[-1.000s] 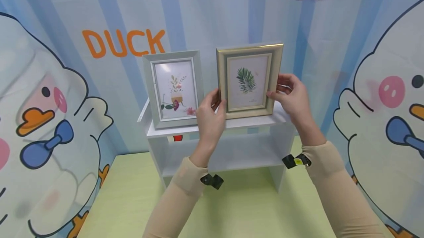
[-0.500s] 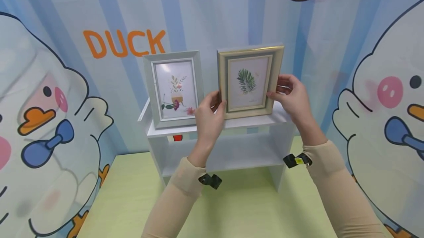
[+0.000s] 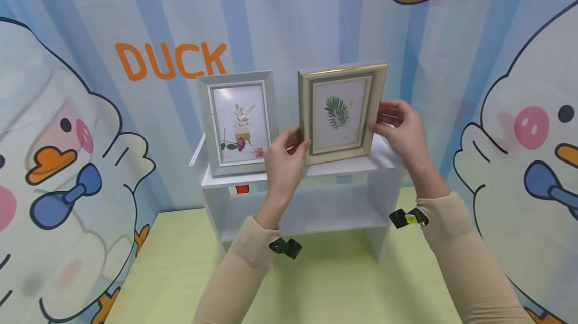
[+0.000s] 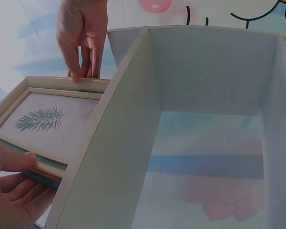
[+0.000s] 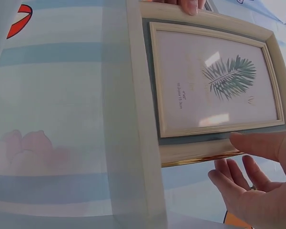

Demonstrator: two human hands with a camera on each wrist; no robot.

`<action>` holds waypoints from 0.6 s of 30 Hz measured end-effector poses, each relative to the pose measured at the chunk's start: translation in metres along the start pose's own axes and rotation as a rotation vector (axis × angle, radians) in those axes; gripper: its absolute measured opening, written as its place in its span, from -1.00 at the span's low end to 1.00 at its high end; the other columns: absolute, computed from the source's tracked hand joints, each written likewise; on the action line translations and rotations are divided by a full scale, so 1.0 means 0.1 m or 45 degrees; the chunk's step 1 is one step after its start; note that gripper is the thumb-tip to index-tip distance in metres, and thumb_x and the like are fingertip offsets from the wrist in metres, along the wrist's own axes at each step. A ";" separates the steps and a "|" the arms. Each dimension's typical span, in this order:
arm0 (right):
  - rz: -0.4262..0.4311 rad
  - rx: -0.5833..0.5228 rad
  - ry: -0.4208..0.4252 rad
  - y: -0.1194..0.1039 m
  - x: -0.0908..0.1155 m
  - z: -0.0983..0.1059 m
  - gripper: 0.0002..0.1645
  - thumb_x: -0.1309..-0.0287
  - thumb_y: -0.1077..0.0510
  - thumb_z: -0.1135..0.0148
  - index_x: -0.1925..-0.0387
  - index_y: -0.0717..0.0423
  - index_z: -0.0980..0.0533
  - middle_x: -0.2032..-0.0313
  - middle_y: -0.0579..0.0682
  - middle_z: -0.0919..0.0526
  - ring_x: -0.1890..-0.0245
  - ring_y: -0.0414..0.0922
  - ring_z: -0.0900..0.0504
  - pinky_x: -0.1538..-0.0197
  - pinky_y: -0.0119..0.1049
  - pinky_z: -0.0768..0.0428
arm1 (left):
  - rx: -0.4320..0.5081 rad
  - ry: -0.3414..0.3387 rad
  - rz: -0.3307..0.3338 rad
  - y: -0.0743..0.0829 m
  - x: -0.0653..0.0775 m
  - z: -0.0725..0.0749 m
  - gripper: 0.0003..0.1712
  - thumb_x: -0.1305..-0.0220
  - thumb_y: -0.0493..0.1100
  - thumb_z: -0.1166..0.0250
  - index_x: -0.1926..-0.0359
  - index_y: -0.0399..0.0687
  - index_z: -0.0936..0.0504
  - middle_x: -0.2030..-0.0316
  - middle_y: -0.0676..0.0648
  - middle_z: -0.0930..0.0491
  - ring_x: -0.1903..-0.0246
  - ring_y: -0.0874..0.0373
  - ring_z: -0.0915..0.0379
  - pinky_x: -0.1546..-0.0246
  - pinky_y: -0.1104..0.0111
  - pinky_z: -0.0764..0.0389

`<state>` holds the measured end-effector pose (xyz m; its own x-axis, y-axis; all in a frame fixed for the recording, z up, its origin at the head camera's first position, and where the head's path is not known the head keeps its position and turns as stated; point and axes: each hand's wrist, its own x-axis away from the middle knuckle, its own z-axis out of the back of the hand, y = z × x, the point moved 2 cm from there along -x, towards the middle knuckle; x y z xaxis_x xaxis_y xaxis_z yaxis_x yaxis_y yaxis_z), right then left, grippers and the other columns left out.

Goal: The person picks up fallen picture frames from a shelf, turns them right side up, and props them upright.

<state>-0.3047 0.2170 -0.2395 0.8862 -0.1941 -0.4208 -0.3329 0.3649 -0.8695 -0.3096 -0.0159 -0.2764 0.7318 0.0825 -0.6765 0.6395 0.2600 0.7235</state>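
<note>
The left hand (image 3: 285,166) pinches the left edge of the gold picture frame (image 3: 337,113) low down, and the right hand (image 3: 403,131) grips its right edge, thumb in front. The frame (a green palm leaf shows inside) is on the white shelf unit's (image 3: 307,208) top, right of the silvery picture frame (image 3: 241,123); the unit stands on the pale green bench (image 3: 325,284).

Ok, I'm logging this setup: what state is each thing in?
White boxy shelf unit: standing, open front.
Gold rectangular picture frame: near upright, held.
Grey rectangular picture frame: upright atop the shelf.
Left hand: pinching gold frame's left edge.
Right hand: pinching gold frame's right edge.
Blue-striped fabric backdrop: hanging.
</note>
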 end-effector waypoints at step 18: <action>0.169 -0.017 0.150 -0.23 0.00 0.11 -0.45 -0.10 0.15 -0.33 -0.14 0.10 -0.42 -0.09 0.04 -0.55 -0.07 -0.19 -0.55 -0.15 -0.36 -0.53 | 0.069 0.049 -0.029 0.02 0.06 -0.04 -0.66 -0.07 -0.30 -0.40 0.08 -0.22 -0.62 0.24 -0.14 -0.69 0.25 0.12 -0.64 0.17 0.36 -0.68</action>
<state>-0.2941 0.2186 -0.2170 0.7906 -0.2509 -0.5585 -0.4492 0.3822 -0.8075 -0.3054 -0.0114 -0.2795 0.7082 0.1141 -0.6967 0.6684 0.2094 0.7137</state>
